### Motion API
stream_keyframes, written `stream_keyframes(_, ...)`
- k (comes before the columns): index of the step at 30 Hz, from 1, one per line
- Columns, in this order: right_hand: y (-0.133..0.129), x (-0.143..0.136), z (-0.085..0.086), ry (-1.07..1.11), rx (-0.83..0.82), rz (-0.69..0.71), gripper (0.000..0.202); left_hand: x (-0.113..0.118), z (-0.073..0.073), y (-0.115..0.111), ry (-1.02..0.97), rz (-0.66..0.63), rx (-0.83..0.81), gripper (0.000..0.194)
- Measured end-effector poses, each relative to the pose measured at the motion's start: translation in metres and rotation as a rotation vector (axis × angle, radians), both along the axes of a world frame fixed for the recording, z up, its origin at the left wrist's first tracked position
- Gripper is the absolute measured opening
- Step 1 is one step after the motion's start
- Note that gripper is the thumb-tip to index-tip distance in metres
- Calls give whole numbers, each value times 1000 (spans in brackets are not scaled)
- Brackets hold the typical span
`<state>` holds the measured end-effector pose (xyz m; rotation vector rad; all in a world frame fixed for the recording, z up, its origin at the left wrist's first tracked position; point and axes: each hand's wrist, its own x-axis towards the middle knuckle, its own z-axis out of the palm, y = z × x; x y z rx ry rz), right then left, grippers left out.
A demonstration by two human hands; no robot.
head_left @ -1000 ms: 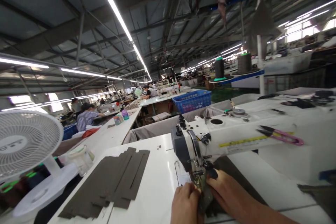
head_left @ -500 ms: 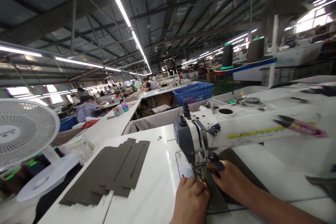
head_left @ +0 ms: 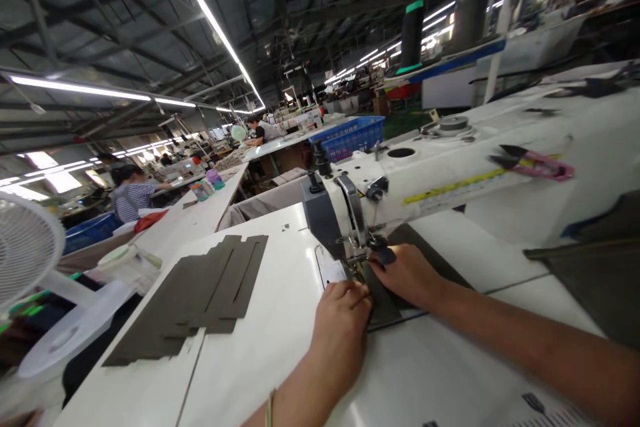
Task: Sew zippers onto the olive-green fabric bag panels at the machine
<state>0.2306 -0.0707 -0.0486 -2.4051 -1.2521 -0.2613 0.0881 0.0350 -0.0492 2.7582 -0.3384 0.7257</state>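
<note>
A white sewing machine (head_left: 440,167) with a dark grey head stands over the white table. Under its needle area lies a dark olive fabric piece (head_left: 385,300). My left hand (head_left: 343,313) rests at the fabric's left edge, just in front of the presser foot, fingers bent and pressed together. On the right, my right hand (head_left: 407,273) lies on the fabric beside the needle area, its fingertips partly hidden by the machine head. A fanned stack of olive fabric pieces (head_left: 195,300) lies on the table to the left.
A white fan (head_left: 30,253) and a plastic jug (head_left: 130,267) stand at the left. Pink-handled snips (head_left: 540,163) lie on the machine arm. More dark fabric (head_left: 600,273) is at the right. Beyond are a blue basket (head_left: 350,137) and a person in stripes (head_left: 131,193).
The view has tilted down and shifted, showing more of both forearms and the fabric at the right. Both hands stay at the fabric near the needle.
</note>
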Motion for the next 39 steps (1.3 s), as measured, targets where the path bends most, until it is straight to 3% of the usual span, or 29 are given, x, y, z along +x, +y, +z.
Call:
stream_keyframes(4,3,1,-2,23,14,-56,22,0,-1,0,-12,-17,0,29)
stream_keyframes(10,0,10,1,66,10,78,18,-3,-2,0,-29,19,6,30)
stream_keyframes(15,-4,12,-2,-6,-27,110,16,-2,-4,3,-39,-13,-2,27)
stream_keyframes(23,0,1,1,-104,-192,-12,21,1,-4,5,28,-44,2,23)
stream_keyframes(28,11,1,-4,-56,-165,-167,24,2,-5,6,-14,-76,-14,26)
stream_keyframes(31,10,2,-6,-29,-108,-186,23,0,-4,4,-32,-80,-35,30)
stream_keyframes(34,-3,-4,-2,-41,-14,-81,19,-6,-3,0,-20,-25,-41,37)
stream_keyframes(39,-39,-23,-5,-129,129,400,22,-13,2,1,-17,196,-105,46)
